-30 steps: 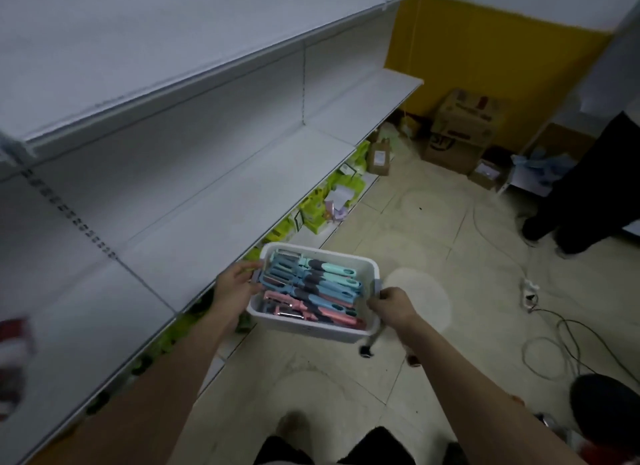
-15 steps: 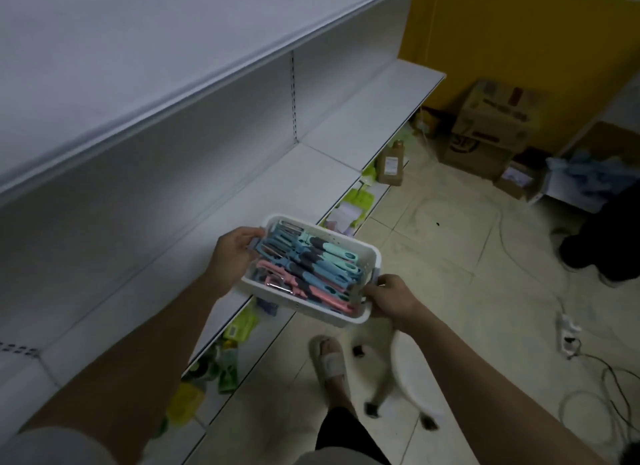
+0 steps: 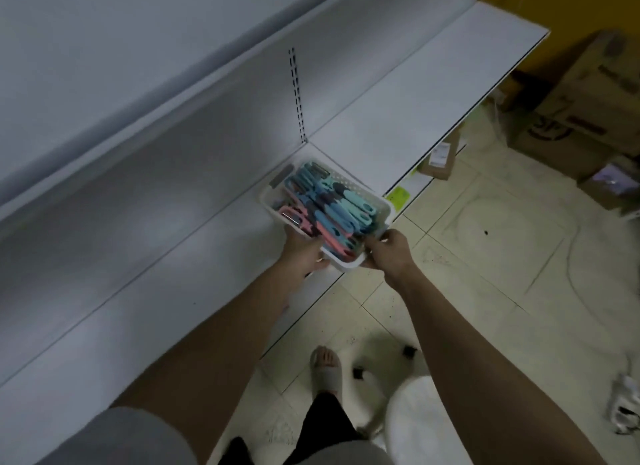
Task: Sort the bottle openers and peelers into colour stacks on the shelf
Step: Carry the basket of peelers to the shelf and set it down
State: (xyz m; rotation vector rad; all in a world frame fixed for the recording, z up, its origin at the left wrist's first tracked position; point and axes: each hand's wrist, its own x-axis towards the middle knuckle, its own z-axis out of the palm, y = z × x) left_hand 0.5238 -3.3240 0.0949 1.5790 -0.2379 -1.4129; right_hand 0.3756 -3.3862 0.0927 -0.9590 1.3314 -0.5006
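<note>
Both our hands hold a white basket (image 3: 375, 201) over the front part of the white shelf (image 3: 173, 267). Our left hand (image 3: 304, 253) grips the near-left corner from below, fingers curled under the rim; our right hand (image 3: 388, 253) pinches the near-right rim, thumb on top. Inside the basket lie the bottle openers and peelers (image 3: 332, 208), teal, blue and pink handles heaped together. Beyond the shelf edge, cardboard boxes (image 3: 581, 97) stand on the tiled floor (image 3: 485, 291).
</note>
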